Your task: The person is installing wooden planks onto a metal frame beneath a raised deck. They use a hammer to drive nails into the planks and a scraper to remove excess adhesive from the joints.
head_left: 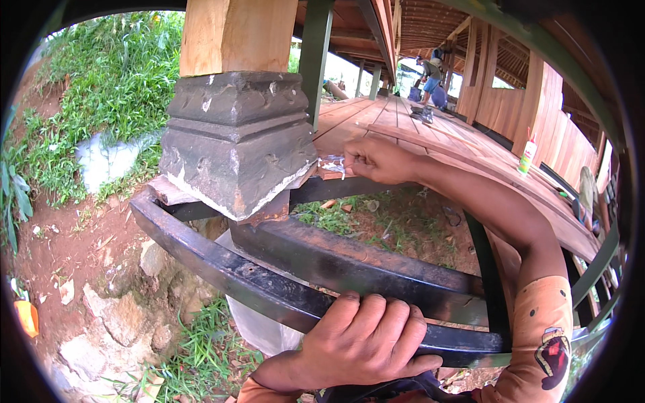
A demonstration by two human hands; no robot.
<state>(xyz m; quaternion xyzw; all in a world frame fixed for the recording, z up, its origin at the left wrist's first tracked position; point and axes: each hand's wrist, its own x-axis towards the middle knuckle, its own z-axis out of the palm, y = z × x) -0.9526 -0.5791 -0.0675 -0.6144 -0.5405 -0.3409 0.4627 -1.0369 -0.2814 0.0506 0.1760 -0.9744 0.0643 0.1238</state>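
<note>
Two hands are working in my remote view. At five o'clock, my left hand [366,339] is gripping the black beam [252,275], fingers curling over its top. Toward two o'clock, my right hand [377,160] is reaching to the smeared strip [332,166]; its fingers are curling inward, but I cannot tell whether they are pinching anything. The strip is lying at twelve o'clock, beside the plinth [235,138], which is supporting a post [238,37] at eleven.
</note>
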